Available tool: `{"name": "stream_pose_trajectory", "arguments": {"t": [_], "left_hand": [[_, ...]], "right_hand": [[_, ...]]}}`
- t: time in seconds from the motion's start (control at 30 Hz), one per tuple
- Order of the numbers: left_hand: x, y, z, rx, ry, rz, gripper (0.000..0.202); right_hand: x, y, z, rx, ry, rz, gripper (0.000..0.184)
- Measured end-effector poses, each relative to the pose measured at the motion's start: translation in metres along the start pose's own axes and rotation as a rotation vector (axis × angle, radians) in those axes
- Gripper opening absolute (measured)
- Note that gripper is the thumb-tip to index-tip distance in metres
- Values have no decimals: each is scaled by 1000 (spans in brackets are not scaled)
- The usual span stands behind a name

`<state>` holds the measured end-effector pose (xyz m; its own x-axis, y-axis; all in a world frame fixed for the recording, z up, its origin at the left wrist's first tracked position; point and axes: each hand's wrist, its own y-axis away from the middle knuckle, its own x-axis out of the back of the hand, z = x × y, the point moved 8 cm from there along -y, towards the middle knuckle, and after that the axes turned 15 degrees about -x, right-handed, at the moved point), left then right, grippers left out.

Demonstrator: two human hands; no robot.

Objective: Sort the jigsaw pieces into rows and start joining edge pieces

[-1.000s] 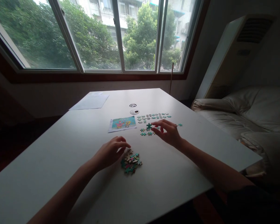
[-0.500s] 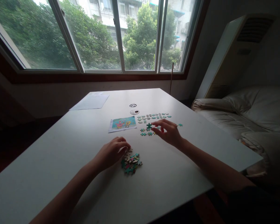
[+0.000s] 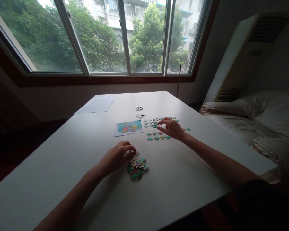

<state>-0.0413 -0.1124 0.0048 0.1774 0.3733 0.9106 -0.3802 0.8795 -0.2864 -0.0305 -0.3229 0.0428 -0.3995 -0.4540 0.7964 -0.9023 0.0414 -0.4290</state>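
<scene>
Right of centre, the right hand (image 3: 172, 129) is touching a green puzzle piece (image 3: 155, 126). At lower centre, the left hand (image 3: 119, 155) is resting curled beside the pile (image 3: 137, 169); I cannot tell either grip.

A dark, nearly black sleeve (image 3: 260, 202) is worn on the right arm and is seen at four o'clock, where its weave and seams are hidden by shadow. Beyond the sleeve's edge, the right forearm (image 3: 212, 155) is seen bare, tapered to a slim wrist. The left forearm (image 3: 86, 183), cut by the view's edge between seven and eight o'clock, is likewise bared and tapered. The left hand (image 3: 119, 155) and right hand (image 3: 172, 128) are ungloved, with slender fingers.
</scene>
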Motion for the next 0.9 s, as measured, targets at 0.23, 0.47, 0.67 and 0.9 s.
{"name": "stream_pose_trajectory", "arguments": {"t": [0.23, 0.47, 0.67, 0.9], "left_hand": [[0, 0, -2, 5, -1, -19, 19], [2, 1, -1, 18, 0, -22, 19], [3, 1, 0, 2, -13, -6, 19], [8, 2, 1, 20, -72, 16, 18]], "right_hand": [[-36, -41, 32, -187, 90, -169, 21], [-52, -49, 48, -269, 130, -201, 21], [-57, -49, 55, -300, 146, -238, 21], [-44, -42, 47, -283, 153, -215, 23]]}}
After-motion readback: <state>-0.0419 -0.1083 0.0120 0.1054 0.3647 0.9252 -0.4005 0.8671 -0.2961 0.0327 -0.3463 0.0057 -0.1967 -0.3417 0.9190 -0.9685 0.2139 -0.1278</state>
